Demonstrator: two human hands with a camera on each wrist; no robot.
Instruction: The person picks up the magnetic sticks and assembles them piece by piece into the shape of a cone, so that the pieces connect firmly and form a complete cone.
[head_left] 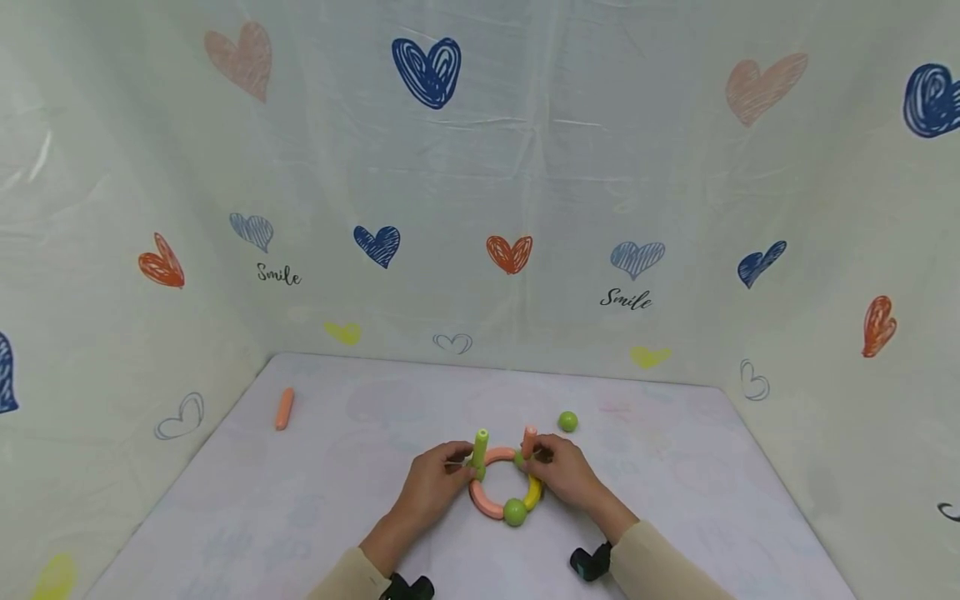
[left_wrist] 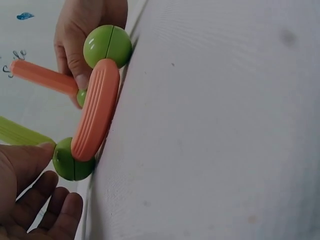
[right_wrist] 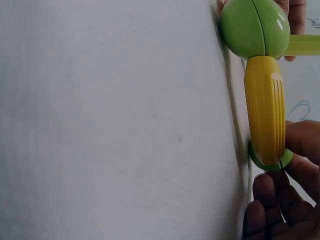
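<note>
A ring of toy building pieces stands on the table, made of curved orange rods point(head_left: 486, 502), a yellow curved rod point(right_wrist: 265, 110) and green balls point(head_left: 515, 512). My left hand point(head_left: 435, 479) grips a green ball point(left_wrist: 72, 160) on the ring's left side, thumb at the foot of an upright light-green rod point(head_left: 480, 448). On the far right of the ring, my right hand point(head_left: 566, 473) pinches another green ball point(left_wrist: 82, 96), from which a straight orange rod point(head_left: 529, 442) rises. Part of that ball is hidden by the fingers.
A loose green ball point(head_left: 567, 422) lies beyond my right hand. At the table's far left is a loose orange rod point(head_left: 284, 409). Heart-printed sheeting point(head_left: 570, 183) encloses the white table point(head_left: 360, 408) at the back and sides.
</note>
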